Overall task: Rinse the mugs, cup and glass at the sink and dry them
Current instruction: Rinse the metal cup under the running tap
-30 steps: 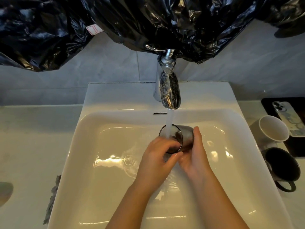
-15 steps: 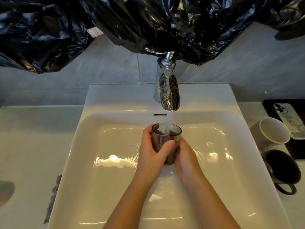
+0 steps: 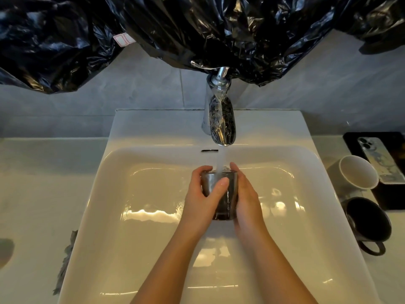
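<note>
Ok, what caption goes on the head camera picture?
Left hand and right hand hold a glass under the running tap.

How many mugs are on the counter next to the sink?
2. A light mug is right of the sink, beside the phone; a dark mug with a handle sits just in front of it, nearer the person. More could be out of frame.
</note>
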